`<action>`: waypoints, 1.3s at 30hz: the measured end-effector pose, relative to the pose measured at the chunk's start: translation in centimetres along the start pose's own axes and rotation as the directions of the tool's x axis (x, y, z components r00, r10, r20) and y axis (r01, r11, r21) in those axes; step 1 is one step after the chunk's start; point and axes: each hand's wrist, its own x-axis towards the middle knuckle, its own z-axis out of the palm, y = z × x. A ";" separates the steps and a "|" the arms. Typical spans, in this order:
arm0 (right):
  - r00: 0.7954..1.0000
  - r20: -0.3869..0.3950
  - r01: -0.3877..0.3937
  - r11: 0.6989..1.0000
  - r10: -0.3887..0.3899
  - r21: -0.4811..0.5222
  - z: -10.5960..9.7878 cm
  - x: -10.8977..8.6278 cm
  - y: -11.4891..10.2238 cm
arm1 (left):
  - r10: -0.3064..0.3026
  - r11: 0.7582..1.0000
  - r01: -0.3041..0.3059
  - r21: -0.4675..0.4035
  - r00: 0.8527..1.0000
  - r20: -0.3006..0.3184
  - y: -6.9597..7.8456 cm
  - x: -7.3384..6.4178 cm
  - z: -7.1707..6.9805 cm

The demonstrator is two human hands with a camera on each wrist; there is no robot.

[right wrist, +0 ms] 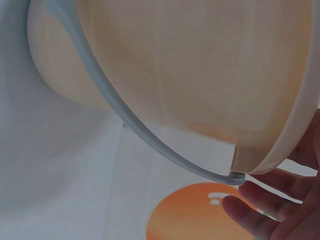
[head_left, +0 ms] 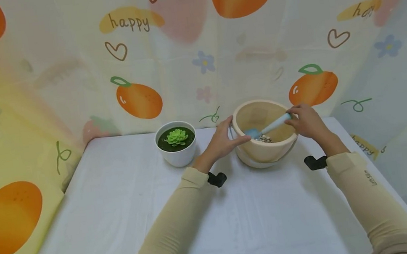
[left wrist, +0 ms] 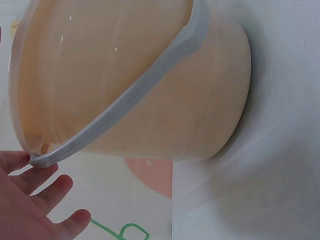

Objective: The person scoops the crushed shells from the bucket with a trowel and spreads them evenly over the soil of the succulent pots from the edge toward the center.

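Head view: one cream bucket (head_left: 264,153), upright toward the back right of the white-covered table (head_left: 104,219). Contents: a blue scoop (head_left: 275,123), handle slanting up to the right rim, blade beside speckled bits (head_left: 265,139). Left hand (head_left: 222,139): fingers and thumb spread, touching the left rim by the end of the grey bail (left wrist: 120,112). Right hand (head_left: 308,121): at the right rim, fingers bent, by the scoop's handle end (whether pinching it, cannot tell). Also listed: green succulent (head_left: 176,137) in a white pot (head_left: 179,157), left of the bucket.
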 end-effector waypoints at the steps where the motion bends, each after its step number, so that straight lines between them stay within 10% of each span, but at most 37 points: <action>1: 1.000 -0.005 0.005 1.000 -0.005 0.003 0.0 -0.1 0.0 | 0.004 1.000 -0.004 -0.003 1.000 -0.003 0.0 0.0 0.1; 16: 0.982 -0.123 0.154 0.982 -0.141 0.105 -0.4 1.2 -2.1 | 0.040 0.999 -0.040 0.006 0.998 -0.056 0.0 0.3 0.6; 22: 0.994 -0.107 0.069 0.945 -0.037 0.321 0.9 2.1 -3.4 | 0.031 0.998 -0.029 0.051 0.999 -0.026 -0.2 0.2 0.5; 29: 0.983 -0.018 -0.140 0.816 0.181 0.561 2.6 2.9 -5.8 | 0.025 0.999 -0.026 0.036 1.000 0.012 -0.2 0.1 0.6; 39: 0.970 -0.096 -0.161 0.888 0.223 0.431 2.8 2.9 -6.7 | 0.030 0.998 -0.030 0.046 1.000 0.007 0.2 0.2 0.9</action>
